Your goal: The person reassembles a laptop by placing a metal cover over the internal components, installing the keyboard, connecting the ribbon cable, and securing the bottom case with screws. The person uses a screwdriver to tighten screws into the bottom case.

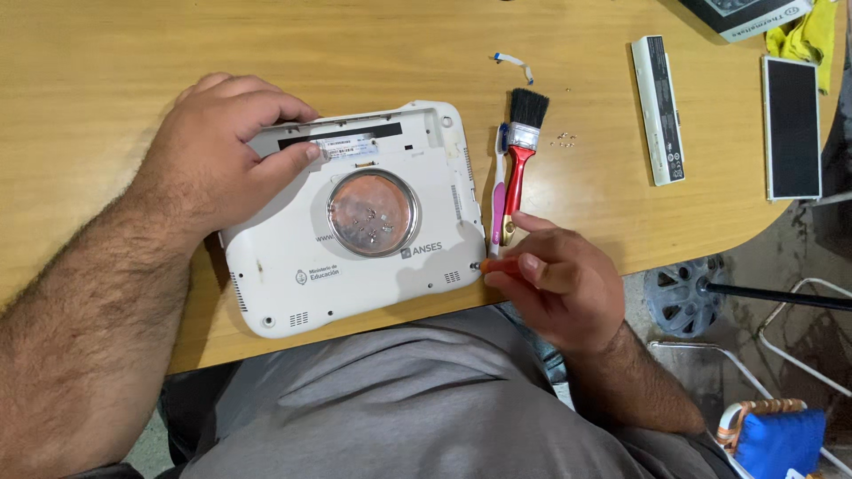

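A white laptop [355,222] lies underside up at the tabletop's [106,53] near edge. The left hand [217,155] presses flat on its far-left corner, fingers spread. The right hand's [555,284] fingers pinch an orange screwdriver [499,265], lying crosswise, tip touching the near-right corner.

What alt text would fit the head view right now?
A white laptop lies underside up on a wooden table; the left hand presses its top edge while the right hand holds an orange-handled screwdriver at its lower right corner. A dish of screws sits on it, with a red brush and a white battery to the right.
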